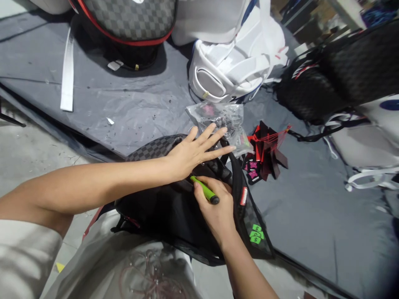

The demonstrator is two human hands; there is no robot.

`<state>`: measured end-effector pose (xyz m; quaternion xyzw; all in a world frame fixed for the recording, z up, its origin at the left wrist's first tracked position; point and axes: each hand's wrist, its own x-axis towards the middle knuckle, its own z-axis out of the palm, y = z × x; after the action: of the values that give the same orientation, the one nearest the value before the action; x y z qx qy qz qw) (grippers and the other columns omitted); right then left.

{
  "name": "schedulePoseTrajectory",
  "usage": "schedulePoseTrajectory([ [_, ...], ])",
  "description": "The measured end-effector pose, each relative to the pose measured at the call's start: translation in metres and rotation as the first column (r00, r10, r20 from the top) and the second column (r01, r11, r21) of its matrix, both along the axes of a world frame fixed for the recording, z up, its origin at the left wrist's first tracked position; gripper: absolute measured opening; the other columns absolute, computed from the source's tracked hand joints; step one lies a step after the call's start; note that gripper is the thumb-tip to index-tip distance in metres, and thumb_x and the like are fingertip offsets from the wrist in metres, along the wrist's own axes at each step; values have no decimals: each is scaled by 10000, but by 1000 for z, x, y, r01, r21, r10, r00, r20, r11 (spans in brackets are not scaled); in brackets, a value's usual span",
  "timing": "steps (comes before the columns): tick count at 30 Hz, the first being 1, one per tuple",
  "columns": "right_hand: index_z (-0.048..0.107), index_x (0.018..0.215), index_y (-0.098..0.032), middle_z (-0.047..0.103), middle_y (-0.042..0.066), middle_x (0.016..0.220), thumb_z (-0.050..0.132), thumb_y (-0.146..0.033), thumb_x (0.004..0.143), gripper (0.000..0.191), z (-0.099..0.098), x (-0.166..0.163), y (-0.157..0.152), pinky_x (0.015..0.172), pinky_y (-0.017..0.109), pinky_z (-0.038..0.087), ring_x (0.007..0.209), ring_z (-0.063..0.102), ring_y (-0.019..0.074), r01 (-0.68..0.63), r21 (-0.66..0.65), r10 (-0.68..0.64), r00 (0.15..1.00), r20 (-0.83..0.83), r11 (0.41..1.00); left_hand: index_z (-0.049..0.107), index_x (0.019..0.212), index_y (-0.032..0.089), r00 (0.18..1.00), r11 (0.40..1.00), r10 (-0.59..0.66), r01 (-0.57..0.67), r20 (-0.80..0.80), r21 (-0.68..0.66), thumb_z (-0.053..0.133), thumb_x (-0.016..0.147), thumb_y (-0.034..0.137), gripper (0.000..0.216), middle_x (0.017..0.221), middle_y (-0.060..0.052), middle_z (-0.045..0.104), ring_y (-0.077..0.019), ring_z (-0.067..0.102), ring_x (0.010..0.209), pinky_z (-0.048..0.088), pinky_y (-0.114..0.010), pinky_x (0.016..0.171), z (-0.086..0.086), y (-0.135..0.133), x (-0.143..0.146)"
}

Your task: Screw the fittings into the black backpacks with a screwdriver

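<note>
A black checked backpack [165, 207] lies across my lap and the table's edge. My right hand [218, 203] grips a green seam ripper or pen-like tool [204, 190] with a black end, its tip against the bag; the tip itself is hidden. Over the bag's upper part, my left hand [193, 153] is spread with fingers apart, holding nothing. Green tags [257, 234] and a red-and-white label [243, 196] show on the bag's right side. Just past my left fingertips is a clear plastic bag [218, 114] with small pieces in it.
Dark red tags on red strings [269, 153] and pink-marked pieces [253, 168] lie right of the backpack. A checked bag with red trim [131, 20], a white bag [230, 70] and a black backpack [339, 74] stand farther back. A white strap [67, 79] lies on the grey-covered table [311, 216].
</note>
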<state>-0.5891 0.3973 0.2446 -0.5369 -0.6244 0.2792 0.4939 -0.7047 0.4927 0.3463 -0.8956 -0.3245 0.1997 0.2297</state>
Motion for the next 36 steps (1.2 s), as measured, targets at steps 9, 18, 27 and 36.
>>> schedulePoseTrajectory([
  [9,689,962,-189,663,36,961,679,-311,833,178,-2,26,-1,831,306,486,905,613,161,-86,-60,84,996,-39,994,-35,1570,302,996,997,78,-78,49,-7,653,789,296,1041,1595,-145,-29,-417,168,1425,324,-555,1012,-4,2,0],
  [18,704,977,-168,661,37,943,646,-285,850,182,1,19,-2,858,316,491,901,608,152,-35,-29,36,999,19,999,-13,1578,248,993,993,114,-114,16,2,631,813,335,1004,1593,-148,-3,-396,207,1401,311,-535,1023,-3,0,3],
  [27,708,923,-158,651,41,905,638,-283,851,160,3,14,2,844,326,488,872,596,157,-14,-24,14,999,29,1000,-29,1578,219,992,992,125,-125,-23,15,621,815,324,1007,1592,-147,10,-371,233,1379,320,-511,1019,-1,0,5],
  [36,696,915,-160,654,44,900,628,-275,859,145,4,13,3,852,343,487,863,602,163,6,3,-6,1000,18,1000,-22,1578,212,992,992,123,-123,-6,2,610,825,311,988,1593,-143,10,-359,234,1374,310,-509,1033,-3,0,4],
])
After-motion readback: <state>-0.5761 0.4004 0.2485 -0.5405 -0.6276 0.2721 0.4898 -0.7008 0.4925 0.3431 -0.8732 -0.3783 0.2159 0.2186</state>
